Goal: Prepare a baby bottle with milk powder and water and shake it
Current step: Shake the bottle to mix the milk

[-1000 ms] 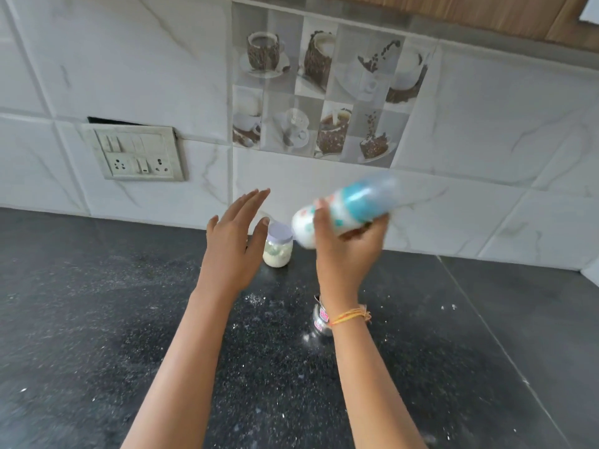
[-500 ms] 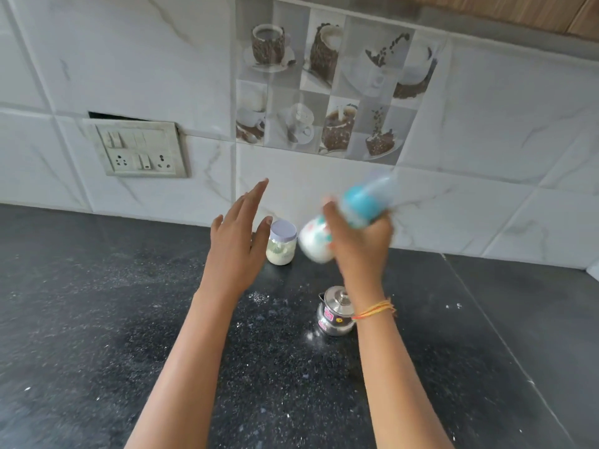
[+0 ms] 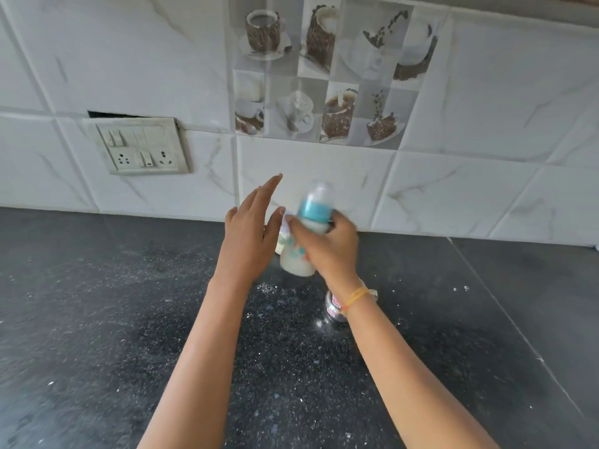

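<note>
My right hand [image 3: 327,247] grips a baby bottle [image 3: 296,262] above the black counter [image 3: 97,319]. The bottle stands nearly upright, holds white milk, and has a blue collar [image 3: 315,211] under a clear cap. My left hand [image 3: 249,234] hovers just left of the bottle with straight fingers and holds nothing. A small powder jar is almost fully hidden behind the bottle and my hands; only a sliver of it [image 3: 279,241] shows. Under my right wrist, a small steel pot [image 3: 334,307] stands on the counter.
White powder specks [image 3: 267,288] lie scattered on the counter in front of the bottle. A tiled wall [image 3: 453,157] runs close behind. A switch and socket plate [image 3: 142,145] is set in the wall at the left.
The bottle has swung from tilted, cap to the right, to nearly upright and lower. My left hand has stayed open beside it. The powder jar is now hidden behind the bottle.
</note>
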